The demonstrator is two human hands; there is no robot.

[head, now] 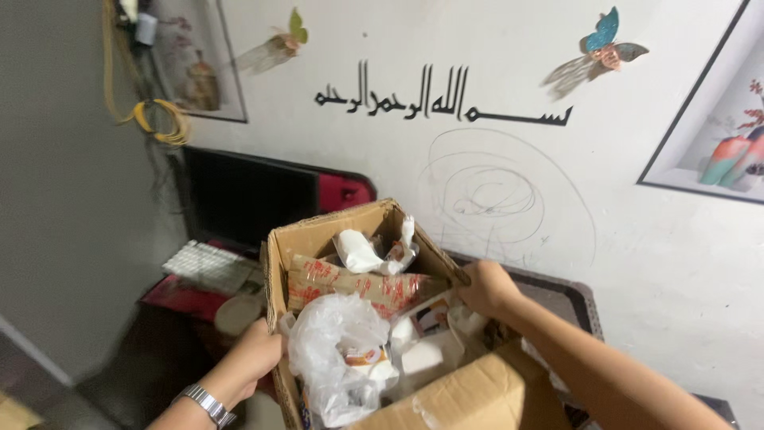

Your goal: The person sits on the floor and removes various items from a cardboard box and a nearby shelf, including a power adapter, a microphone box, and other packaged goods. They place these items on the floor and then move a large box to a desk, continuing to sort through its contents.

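White wall fills the background, with black calligraphy [442, 99], pencil scribbles [497, 195] below it, and two butterfly decals: one at 11 o'clock [278, 44], one at 1 o'clock [601, 48]. Framed pictures sit at the left [199, 68] and right [716, 127] edges. Yellow cord [155, 115] hangs coiled at 10 o'clock.

Cardboard box [314, 239] sits centre frame, flaps open, tilted a bit toward the camera. Left hand [251, 358] at 7 o'clock is curled around the box's left wall, gripping the edge; metal wristwatch [205, 404] on that wrist. Right hand [487, 288] at 4 o'clock is closed on the right rim of the box, fingers hooked over the edge and hidden inside.

Inside the box: crumpled clear plastic bag [334, 350] at the near left, touching the left wall; white cartons [426, 350] just beside it; a long printed brown package [358, 288] lying across the middle; crumpled white paper [370, 251] at the far end. Near flap [469, 394] folds out at 5 o'clock.

Behind the box at 9 o'clock: dark monitor [247, 195], white keyboard [208, 267] on a dark bench [159, 342], red item [346, 191] beside the monitor.
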